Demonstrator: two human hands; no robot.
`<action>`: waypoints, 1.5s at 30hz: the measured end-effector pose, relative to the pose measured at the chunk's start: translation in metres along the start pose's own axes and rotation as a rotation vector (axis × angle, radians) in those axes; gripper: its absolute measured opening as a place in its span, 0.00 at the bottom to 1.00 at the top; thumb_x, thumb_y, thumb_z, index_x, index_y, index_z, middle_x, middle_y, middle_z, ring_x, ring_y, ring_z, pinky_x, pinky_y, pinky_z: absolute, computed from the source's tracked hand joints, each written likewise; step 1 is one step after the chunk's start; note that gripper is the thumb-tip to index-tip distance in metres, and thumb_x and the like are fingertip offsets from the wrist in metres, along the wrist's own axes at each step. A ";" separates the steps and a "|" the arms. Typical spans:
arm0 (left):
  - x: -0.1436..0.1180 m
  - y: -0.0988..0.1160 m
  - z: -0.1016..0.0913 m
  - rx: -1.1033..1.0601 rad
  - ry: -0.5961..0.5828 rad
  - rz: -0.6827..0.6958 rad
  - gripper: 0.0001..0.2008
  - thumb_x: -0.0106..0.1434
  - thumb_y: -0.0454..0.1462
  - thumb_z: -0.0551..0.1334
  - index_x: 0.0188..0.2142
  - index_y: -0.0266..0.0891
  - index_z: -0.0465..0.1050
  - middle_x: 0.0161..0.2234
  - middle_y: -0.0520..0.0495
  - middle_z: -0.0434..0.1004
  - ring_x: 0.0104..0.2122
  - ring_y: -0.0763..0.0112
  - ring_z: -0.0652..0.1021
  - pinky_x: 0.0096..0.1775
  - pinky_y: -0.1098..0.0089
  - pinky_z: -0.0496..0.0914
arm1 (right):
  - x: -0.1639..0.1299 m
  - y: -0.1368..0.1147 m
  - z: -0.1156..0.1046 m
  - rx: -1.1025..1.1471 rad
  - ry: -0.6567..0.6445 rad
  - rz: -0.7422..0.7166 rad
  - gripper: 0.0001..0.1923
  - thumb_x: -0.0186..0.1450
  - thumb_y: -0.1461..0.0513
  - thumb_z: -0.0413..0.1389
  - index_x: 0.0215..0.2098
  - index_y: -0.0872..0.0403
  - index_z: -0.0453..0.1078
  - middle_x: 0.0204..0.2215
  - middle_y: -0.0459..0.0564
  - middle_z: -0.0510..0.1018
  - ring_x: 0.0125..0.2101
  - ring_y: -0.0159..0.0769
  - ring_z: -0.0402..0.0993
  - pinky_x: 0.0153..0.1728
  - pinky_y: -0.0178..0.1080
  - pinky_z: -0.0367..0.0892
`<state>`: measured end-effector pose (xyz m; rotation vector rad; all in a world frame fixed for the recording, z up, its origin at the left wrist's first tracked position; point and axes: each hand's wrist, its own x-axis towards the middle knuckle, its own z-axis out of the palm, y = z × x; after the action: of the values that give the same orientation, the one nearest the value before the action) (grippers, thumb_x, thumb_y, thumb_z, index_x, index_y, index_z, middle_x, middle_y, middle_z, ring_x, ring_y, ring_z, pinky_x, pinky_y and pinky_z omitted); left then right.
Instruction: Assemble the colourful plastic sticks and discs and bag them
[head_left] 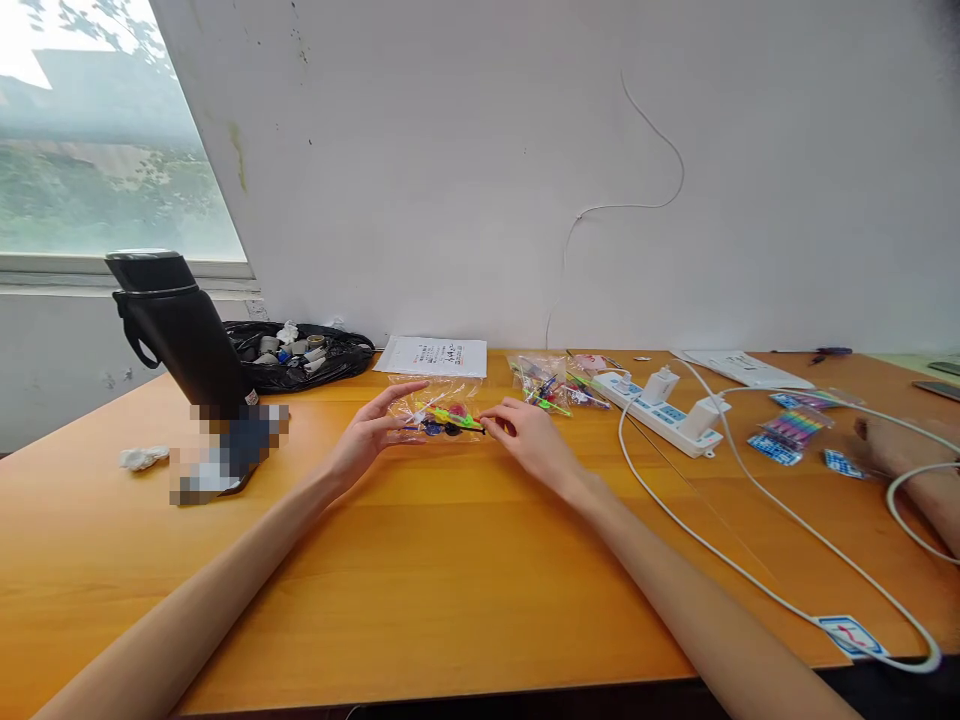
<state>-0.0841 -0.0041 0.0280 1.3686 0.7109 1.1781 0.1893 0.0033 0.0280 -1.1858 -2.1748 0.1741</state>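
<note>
On the worktop, nearest at right, a blue-bordered paper label bears a reddish handwritten mark, not securely legible, with a white cable beside it. Farther in, a clear plastic bag of coloured plastic parts lies between the two hands, its long axis running left to right, roughly parallel to the front edge. The left hand has thumb and forefinger spread apart about the bag's left end; the right hand has its fingertips drawn together at the right end, though whether they grip cannot be told. Inside, a yellow-green strip slants, its right end toward the right hand. At right, another person's hand is near rainbow-striped packets; their blue-and-white print is unreadable. Beyond are a white power strip, a second clear bag and a printed sheet with text too small to read.
</note>
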 end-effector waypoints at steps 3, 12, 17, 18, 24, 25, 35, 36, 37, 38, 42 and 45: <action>-0.001 0.001 0.000 -0.003 -0.007 -0.003 0.26 0.60 0.34 0.63 0.59 0.47 0.74 0.69 0.47 0.61 0.49 0.60 0.79 0.47 0.62 0.78 | 0.000 -0.001 -0.001 0.055 -0.019 -0.080 0.14 0.75 0.56 0.52 0.46 0.52 0.79 0.41 0.52 0.79 0.40 0.37 0.76 0.43 0.39 0.66; -0.001 0.002 0.002 0.016 -0.020 0.008 0.27 0.60 0.34 0.63 0.59 0.47 0.74 0.68 0.46 0.63 0.52 0.57 0.78 0.47 0.63 0.78 | 0.001 -0.002 0.000 0.440 -0.158 0.054 0.16 0.71 0.53 0.57 0.49 0.52 0.78 0.40 0.51 0.83 0.37 0.37 0.78 0.41 0.39 0.70; -0.001 0.002 0.001 0.015 -0.022 -0.001 0.28 0.59 0.33 0.63 0.60 0.47 0.73 0.68 0.46 0.62 0.51 0.57 0.78 0.46 0.62 0.78 | 0.001 -0.006 -0.002 0.687 -0.223 0.210 0.20 0.66 0.50 0.62 0.50 0.53 0.76 0.40 0.52 0.83 0.31 0.35 0.79 0.33 0.37 0.74; -0.001 0.002 0.000 0.015 -0.024 -0.003 0.28 0.59 0.33 0.63 0.60 0.47 0.72 0.68 0.46 0.62 0.50 0.58 0.78 0.46 0.62 0.78 | 0.001 -0.007 -0.003 0.739 -0.242 0.230 0.21 0.65 0.49 0.62 0.50 0.53 0.75 0.42 0.52 0.82 0.31 0.35 0.80 0.32 0.37 0.75; -0.002 0.000 0.001 0.039 -0.036 0.013 0.26 0.61 0.36 0.65 0.60 0.49 0.72 0.68 0.46 0.62 0.52 0.57 0.78 0.49 0.61 0.76 | 0.000 -0.003 0.000 0.898 -0.370 0.286 0.24 0.62 0.50 0.65 0.52 0.53 0.74 0.40 0.51 0.80 0.33 0.34 0.80 0.39 0.39 0.77; -0.002 0.000 0.001 0.047 -0.044 0.015 0.26 0.62 0.37 0.65 0.60 0.49 0.72 0.67 0.46 0.63 0.52 0.57 0.78 0.49 0.61 0.76 | 0.001 -0.002 0.001 0.889 -0.368 0.287 0.24 0.63 0.50 0.65 0.52 0.54 0.73 0.38 0.51 0.80 0.33 0.34 0.80 0.39 0.39 0.76; -0.004 -0.003 0.005 0.090 -0.126 0.022 0.30 0.62 0.37 0.67 0.64 0.50 0.67 0.65 0.43 0.67 0.50 0.56 0.79 0.50 0.57 0.75 | 0.006 0.009 0.010 0.756 -0.212 0.139 0.22 0.63 0.48 0.64 0.48 0.55 0.78 0.48 0.54 0.81 0.46 0.40 0.78 0.52 0.41 0.69; -0.004 -0.003 0.005 0.089 -0.125 0.025 0.30 0.62 0.37 0.67 0.64 0.50 0.67 0.66 0.43 0.65 0.50 0.56 0.79 0.50 0.57 0.76 | 0.005 0.009 0.010 0.745 -0.209 0.142 0.23 0.63 0.48 0.64 0.48 0.55 0.78 0.47 0.54 0.82 0.46 0.40 0.78 0.51 0.41 0.69; -0.004 -0.003 0.005 0.091 -0.124 0.030 0.30 0.62 0.38 0.67 0.63 0.50 0.67 0.67 0.43 0.63 0.51 0.55 0.79 0.50 0.57 0.76 | 0.005 0.008 0.010 0.727 -0.211 0.146 0.23 0.63 0.48 0.64 0.49 0.55 0.78 0.47 0.54 0.82 0.44 0.39 0.78 0.50 0.41 0.70; -0.004 -0.003 0.005 0.094 -0.124 0.033 0.30 0.62 0.38 0.67 0.63 0.50 0.67 0.68 0.43 0.61 0.51 0.54 0.79 0.50 0.57 0.76 | 0.005 0.007 0.009 0.707 -0.213 0.147 0.23 0.63 0.48 0.63 0.50 0.55 0.78 0.47 0.55 0.82 0.43 0.39 0.78 0.48 0.41 0.70; -0.005 -0.002 0.006 0.105 -0.131 0.025 0.30 0.62 0.38 0.68 0.63 0.50 0.67 0.69 0.44 0.61 0.52 0.55 0.79 0.52 0.58 0.75 | 0.003 0.007 0.010 0.692 -0.221 0.133 0.23 0.65 0.49 0.62 0.49 0.56 0.78 0.47 0.55 0.82 0.40 0.38 0.77 0.44 0.40 0.71; -0.005 0.000 0.007 0.103 -0.124 0.021 0.30 0.61 0.37 0.68 0.63 0.50 0.68 0.69 0.45 0.61 0.52 0.56 0.79 0.53 0.60 0.74 | 0.002 0.008 0.012 0.706 -0.217 0.155 0.23 0.65 0.47 0.62 0.48 0.56 0.78 0.41 0.54 0.82 0.35 0.36 0.77 0.39 0.38 0.71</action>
<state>-0.0790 -0.0115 0.0275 1.5247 0.6781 1.0749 0.1866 0.0121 0.0161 -0.9374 -1.9241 1.0802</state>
